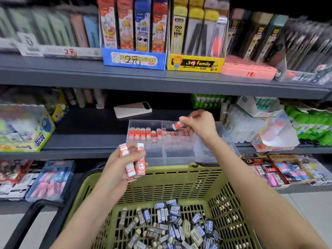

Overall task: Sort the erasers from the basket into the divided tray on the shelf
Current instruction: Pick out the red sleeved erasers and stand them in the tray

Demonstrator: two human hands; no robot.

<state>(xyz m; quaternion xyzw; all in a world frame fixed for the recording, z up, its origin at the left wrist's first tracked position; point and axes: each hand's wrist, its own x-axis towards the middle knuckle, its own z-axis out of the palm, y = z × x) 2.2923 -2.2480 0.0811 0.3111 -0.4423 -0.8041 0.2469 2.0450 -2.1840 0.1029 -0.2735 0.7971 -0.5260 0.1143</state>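
A clear divided tray (179, 155) sits on the middle shelf, with a row of red-and-white erasers (145, 132) standing in its back-left compartment and more in the compartment to the right. My right hand (199, 124) hovers over that right compartment and pinches one red eraser (177, 125). My left hand (120, 164) is below the tray's left front corner and grips a bunch of several red-and-white erasers (133, 162). The green basket (179, 177) lies below, holding many blue, grey and black erasers (170, 225).
A white phone-like slab (133, 109) lies on the shelf behind the tray. Glue boxes (27, 126) stand at left, plastic packs (260, 126) at right. The upper shelf carries boxes of pencil leads (195, 44). Eraser packs fill the lowest shelf (280, 171).
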